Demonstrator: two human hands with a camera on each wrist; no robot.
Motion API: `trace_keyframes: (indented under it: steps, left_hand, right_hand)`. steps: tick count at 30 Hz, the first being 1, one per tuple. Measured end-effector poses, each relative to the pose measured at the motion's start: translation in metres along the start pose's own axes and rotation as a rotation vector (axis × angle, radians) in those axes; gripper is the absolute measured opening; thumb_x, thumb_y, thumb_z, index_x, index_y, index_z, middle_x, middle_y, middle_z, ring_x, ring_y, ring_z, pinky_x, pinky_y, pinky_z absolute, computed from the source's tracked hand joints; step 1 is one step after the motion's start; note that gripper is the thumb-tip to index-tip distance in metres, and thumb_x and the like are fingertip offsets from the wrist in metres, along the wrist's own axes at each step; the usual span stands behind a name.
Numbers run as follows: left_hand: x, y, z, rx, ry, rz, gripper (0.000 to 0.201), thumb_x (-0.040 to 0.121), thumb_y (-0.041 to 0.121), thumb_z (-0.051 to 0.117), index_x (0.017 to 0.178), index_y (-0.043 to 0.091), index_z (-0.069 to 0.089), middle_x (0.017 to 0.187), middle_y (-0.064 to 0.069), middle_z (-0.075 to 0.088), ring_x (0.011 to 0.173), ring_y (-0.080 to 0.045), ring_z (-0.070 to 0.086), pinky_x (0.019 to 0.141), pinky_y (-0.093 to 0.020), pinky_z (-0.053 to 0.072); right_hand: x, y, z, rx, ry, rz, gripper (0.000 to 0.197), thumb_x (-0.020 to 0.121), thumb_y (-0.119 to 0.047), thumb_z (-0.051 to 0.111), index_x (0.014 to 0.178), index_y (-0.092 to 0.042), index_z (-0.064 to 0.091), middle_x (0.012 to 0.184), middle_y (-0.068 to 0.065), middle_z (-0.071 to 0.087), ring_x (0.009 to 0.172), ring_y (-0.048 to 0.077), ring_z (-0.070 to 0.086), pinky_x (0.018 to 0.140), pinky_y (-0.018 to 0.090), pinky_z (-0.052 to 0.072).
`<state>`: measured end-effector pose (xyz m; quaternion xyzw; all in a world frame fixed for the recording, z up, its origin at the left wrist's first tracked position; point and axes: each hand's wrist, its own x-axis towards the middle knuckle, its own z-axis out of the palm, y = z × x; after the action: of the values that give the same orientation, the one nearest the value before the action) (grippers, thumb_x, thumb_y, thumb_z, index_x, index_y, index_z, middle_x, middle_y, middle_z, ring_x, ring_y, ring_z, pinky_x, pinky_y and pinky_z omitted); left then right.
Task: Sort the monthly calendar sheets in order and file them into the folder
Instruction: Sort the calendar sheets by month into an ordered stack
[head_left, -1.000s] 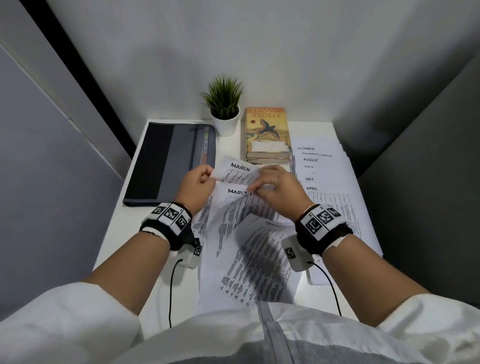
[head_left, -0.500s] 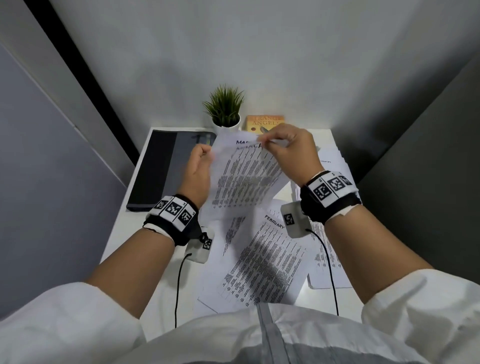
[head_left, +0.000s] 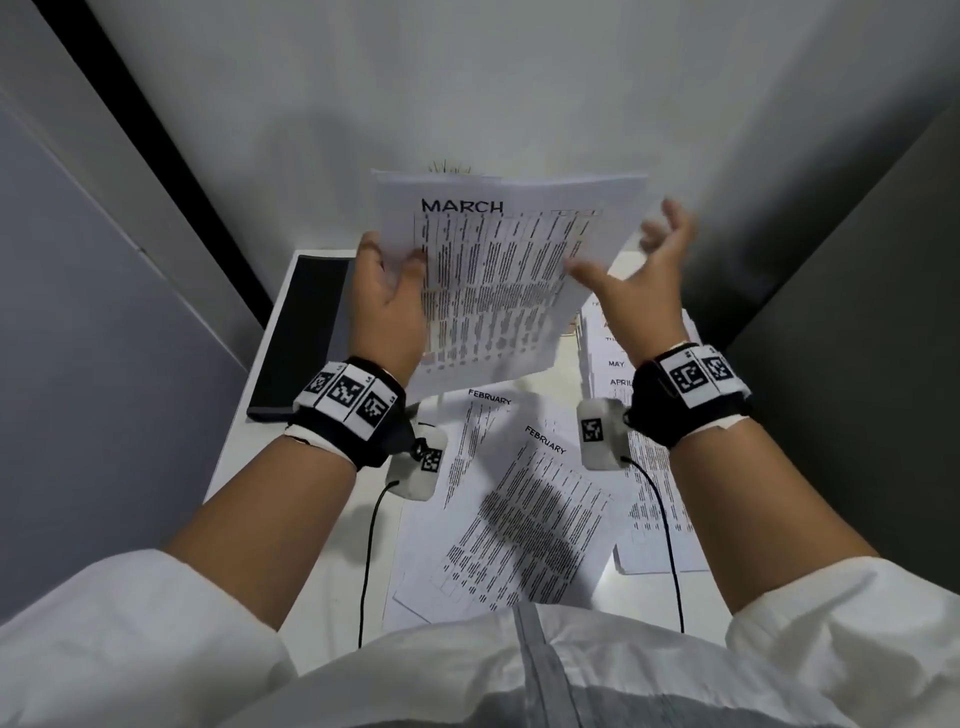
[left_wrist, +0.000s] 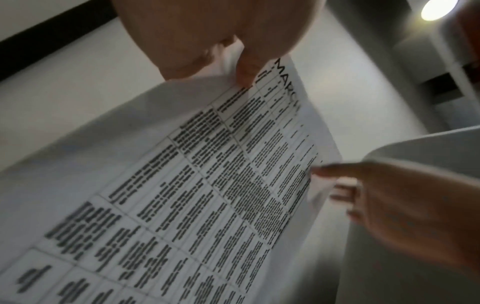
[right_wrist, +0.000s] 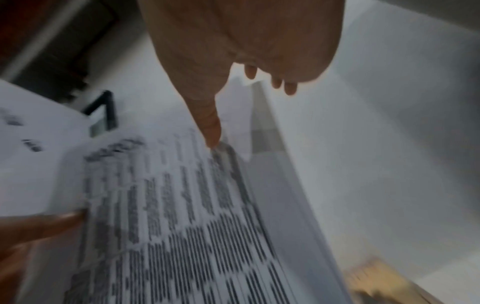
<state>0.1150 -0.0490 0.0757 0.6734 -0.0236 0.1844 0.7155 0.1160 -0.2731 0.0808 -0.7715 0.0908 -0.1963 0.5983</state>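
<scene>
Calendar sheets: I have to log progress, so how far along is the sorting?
Done: a fanned stack at the right shows APRIL and MAY. In hand: the left hand holds the MARCH sheets; the right hand is open beside them. Left: two FEBRUARY sheets lie loose, and the folder is unfilled.

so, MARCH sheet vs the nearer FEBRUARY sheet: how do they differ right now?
The MARCH sheet is raised off the desk; the FEBRUARY sheet lies flat on it. MARCH is in the left hand's grip, with the right hand spread at its edge; FEBRUARY is untouched. MARCH reads nearly level; FEBRUARY lies skewed. Both are white sheets with dense printed grids.
</scene>
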Motion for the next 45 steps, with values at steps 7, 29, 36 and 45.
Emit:
trace_keyframes:
  steps: [7, 29, 36, 45]
  left_hand:
    - [-0.031, -0.04, 0.014, 0.086, -0.03, -0.208, 0.04, 0.09, 0.037, 0.051, 0.128, 0.027, 0.042, 0.12, 0.007, 0.062, 0.112, -0.011, 0.061, 0.1, -0.049, 0.048]
    - [-0.032, -0.111, 0.021, 0.296, -0.08, -0.287, 0.028, 0.096, 0.032, 0.041, 0.121, 0.038, 0.031, 0.117, 0.0, 0.054, 0.102, -0.013, 0.058, 0.088, -0.039, 0.052]
    - [-0.063, -0.154, 0.02, 0.613, -0.375, -0.487, 0.04, 0.089, 0.007, 0.057, 0.126, 0.012, 0.045, 0.127, -0.005, 0.052, 0.117, -0.02, 0.051, 0.095, -0.025, 0.039]
    - [-0.11, -0.197, 0.001, 0.919, -0.667, -0.792, 0.043, 0.083, 0.033, 0.07, 0.116, 0.014, 0.051, 0.123, -0.012, 0.057, 0.103, -0.026, 0.055, 0.094, -0.039, 0.049]
  right_hand:
    - [-0.012, 0.053, 0.012, 0.326, -0.111, 0.236, 0.032, 0.081, -0.001, 0.068, 0.11, -0.014, 0.068, 0.103, -0.004, 0.073, 0.098, 0.011, 0.068, 0.081, 0.02, 0.052]
    - [0.0, 0.113, 0.031, 0.149, -0.14, 0.303, 0.022, 0.092, -0.011, 0.052, 0.104, -0.027, 0.061, 0.096, -0.001, 0.068, 0.078, 0.001, 0.061, 0.065, 0.016, 0.051]
    - [0.047, 0.101, -0.057, 0.09, 0.132, 0.261, 0.019, 0.086, -0.005, 0.058, 0.088, -0.023, 0.061, 0.083, -0.008, 0.064, 0.074, 0.003, 0.059, 0.069, 0.021, 0.048]
    - [-0.016, 0.203, -0.147, -0.31, 0.043, 0.711, 0.023, 0.088, -0.004, 0.052, 0.105, -0.007, 0.067, 0.093, 0.015, 0.068, 0.08, 0.028, 0.063, 0.074, 0.035, 0.052]
